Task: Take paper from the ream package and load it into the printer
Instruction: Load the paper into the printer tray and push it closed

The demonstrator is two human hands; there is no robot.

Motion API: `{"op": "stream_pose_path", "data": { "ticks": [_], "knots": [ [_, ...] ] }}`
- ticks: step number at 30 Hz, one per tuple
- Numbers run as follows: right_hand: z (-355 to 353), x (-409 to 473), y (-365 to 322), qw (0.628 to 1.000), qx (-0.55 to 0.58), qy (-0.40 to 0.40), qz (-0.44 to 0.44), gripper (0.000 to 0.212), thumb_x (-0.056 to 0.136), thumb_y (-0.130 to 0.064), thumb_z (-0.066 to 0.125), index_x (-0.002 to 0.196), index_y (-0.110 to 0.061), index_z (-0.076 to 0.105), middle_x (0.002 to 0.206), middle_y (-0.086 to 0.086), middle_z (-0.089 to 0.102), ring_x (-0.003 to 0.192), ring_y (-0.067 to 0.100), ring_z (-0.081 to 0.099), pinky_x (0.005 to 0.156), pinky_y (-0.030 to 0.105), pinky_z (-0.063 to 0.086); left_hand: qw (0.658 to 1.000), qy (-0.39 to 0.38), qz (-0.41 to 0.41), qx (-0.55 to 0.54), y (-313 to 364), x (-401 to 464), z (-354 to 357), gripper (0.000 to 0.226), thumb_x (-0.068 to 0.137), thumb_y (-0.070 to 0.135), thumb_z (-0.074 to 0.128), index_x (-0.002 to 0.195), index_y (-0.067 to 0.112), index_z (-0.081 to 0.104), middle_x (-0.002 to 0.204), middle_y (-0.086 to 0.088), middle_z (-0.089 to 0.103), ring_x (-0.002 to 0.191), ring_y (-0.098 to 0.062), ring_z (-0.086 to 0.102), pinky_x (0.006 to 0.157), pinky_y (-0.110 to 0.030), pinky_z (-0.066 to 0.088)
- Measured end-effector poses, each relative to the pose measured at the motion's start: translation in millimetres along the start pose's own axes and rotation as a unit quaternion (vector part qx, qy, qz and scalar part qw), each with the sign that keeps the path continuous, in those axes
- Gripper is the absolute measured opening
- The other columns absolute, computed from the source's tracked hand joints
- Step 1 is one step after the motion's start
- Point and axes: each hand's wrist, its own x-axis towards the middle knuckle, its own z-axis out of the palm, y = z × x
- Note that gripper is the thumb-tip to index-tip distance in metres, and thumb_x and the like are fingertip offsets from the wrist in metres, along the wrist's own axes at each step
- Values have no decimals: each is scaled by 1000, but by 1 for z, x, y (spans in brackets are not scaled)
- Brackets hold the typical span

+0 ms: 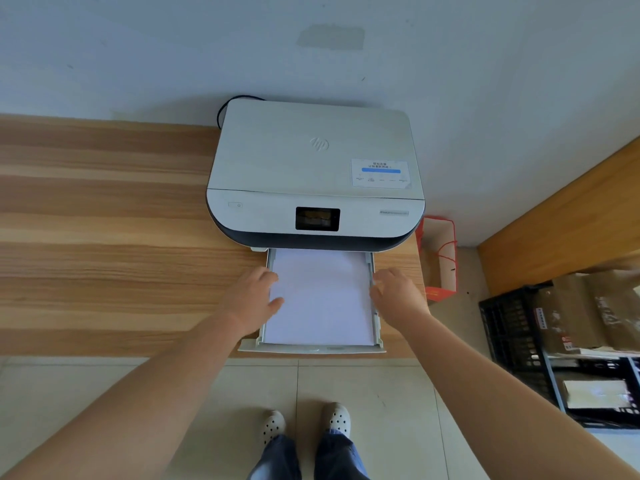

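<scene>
A white printer [313, 168] with a dark base sits on a wooden desk against the wall. Its paper tray [311, 348] is pulled out toward me, and a stack of white paper [322, 299] lies flat inside it. My left hand [254, 299] rests at the tray's left edge, thumb and fingers touching the paper's left side. At the tray's right rail is my right hand [396, 294], fingers curled against the paper's right edge. No ream package is in view.
The wooden desk [104, 237] stretches to the left. A red paper bag [440, 258] stands on the floor right of the desk. Black crates with cardboard boxes [571, 341] fill the right side. My feet stand on a tiled floor below.
</scene>
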Motion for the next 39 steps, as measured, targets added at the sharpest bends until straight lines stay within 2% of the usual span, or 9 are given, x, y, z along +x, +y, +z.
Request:
{"op": "stream_pose_path", "data": {
  "ticks": [2, 3, 5, 10, 17, 25, 29, 33, 39],
  "knots": [
    [-1, 4, 4, 998, -62, -6, 10, 24, 94, -17, 36, 101, -12, 58, 99, 3, 56, 93, 26, 58, 73, 37, 48, 996, 23, -75, -32, -6, 6, -4, 19, 93, 36, 52, 101, 19, 56, 105, -1, 60, 88, -17, 56, 79, -36, 51],
    [0, 6, 5, 996, -88, -11, 10, 24, 95, -18, 35, 99, -12, 58, 95, 2, 55, 87, 24, 57, 70, 37, 48, 993, 19, -108, -46, -9, 9, -5, 17, 94, 36, 50, 90, 20, 53, 90, -2, 62, 74, -17, 55, 70, -38, 51],
    [3, 12, 7, 995, -95, -18, 26, 26, 95, -20, 33, 101, -12, 58, 91, 1, 53, 81, 23, 54, 68, 35, 45, 988, -8, -148, -54, -12, 15, -3, 21, 96, 36, 47, 83, 19, 50, 76, -3, 60, 64, -17, 53, 60, -35, 47],
    [9, 29, 7, 993, -93, -52, 46, 30, 96, -23, 33, 98, -12, 60, 89, 1, 51, 79, 22, 53, 66, 34, 40, 983, -69, -163, -51, -8, 30, 4, 27, 99, 39, 38, 87, 16, 47, 79, -1, 57, 67, -15, 51, 59, -32, 40],
    [10, 37, -2, 992, -67, -73, 74, 23, 90, -15, 36, 98, -13, 57, 90, 3, 50, 83, 26, 54, 72, 34, 43, 985, -76, -155, -17, -14, 43, 4, 27, 100, 30, 35, 87, 14, 52, 76, -2, 54, 67, -15, 49, 54, -28, 34],
    [9, 40, -4, 988, -32, -105, 113, 18, 87, -16, 37, 92, -17, 54, 85, 4, 57, 76, 26, 58, 61, 32, 44, 985, -83, -152, -21, -15, 47, 5, 24, 98, 26, 38, 89, 13, 56, 81, -6, 61, 68, -16, 52, 54, -27, 37],
    [9, 40, -7, 986, -43, -100, 123, 21, 88, -15, 37, 97, -16, 55, 77, 2, 52, 69, 24, 55, 55, 29, 40, 986, -67, -152, -17, -14, 46, 7, 23, 98, 24, 39, 82, 15, 53, 74, -3, 57, 62, -13, 48, 52, -26, 35],
    [9, 40, -11, 986, -56, -98, 126, 14, 88, -13, 37, 91, -18, 50, 72, 0, 50, 60, 19, 50, 49, 27, 35, 989, -51, -140, -4, -11, 46, 11, 21, 98, 23, 39, 82, 17, 50, 69, -1, 53, 60, -12, 48, 50, -25, 34],
    [9, 39, -11, 986, -68, -103, 116, 12, 88, -14, 38, 90, -19, 48, 74, 0, 50, 66, 22, 54, 50, 27, 35, 989, -56, -133, -8, -13, 47, 10, 23, 99, 25, 38, 83, 15, 52, 70, -1, 54, 60, -12, 48, 52, -26, 35]
  ]
}}
